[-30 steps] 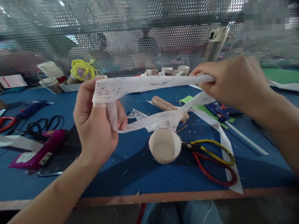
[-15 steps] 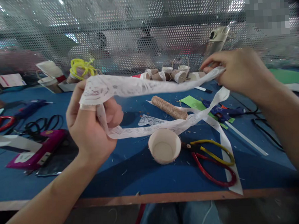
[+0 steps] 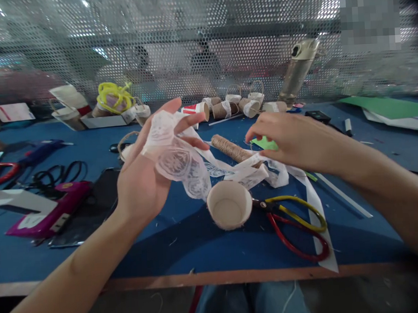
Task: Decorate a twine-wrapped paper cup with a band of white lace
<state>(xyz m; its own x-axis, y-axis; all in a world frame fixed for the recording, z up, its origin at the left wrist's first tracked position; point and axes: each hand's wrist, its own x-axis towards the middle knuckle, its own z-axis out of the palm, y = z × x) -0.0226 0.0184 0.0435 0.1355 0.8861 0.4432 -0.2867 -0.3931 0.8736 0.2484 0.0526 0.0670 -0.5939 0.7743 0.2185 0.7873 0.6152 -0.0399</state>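
Note:
A strip of white lace ribbon (image 3: 176,160) is draped over the palm and fingers of my left hand (image 3: 143,169), whose fingers are spread apart. From there the lace hangs down to the cup's rim. My right hand (image 3: 285,141) hovers over more of the lace, its fingers curved and thumb apart, with the thumb tip at the strip's edge. Between and below both hands a small white paper cup (image 3: 230,206) stands upright. Scissors with yellow and red handles (image 3: 296,217) lie beside it. A twine-wrapped roll (image 3: 234,148) rests behind the lace.
A magenta box (image 3: 50,209), a dark phone (image 3: 86,214) and a blue glue gun (image 3: 42,150) lie left. Small decorated cups (image 3: 224,109) line the back before a perforated metal screen (image 3: 189,45). A bottle (image 3: 297,72) and green sheets (image 3: 389,110) are at right.
My right hand has come down and left, lowering its part of the lace. My left hand has unfolded from a closed grip, and the lace now hangs loosely from it.

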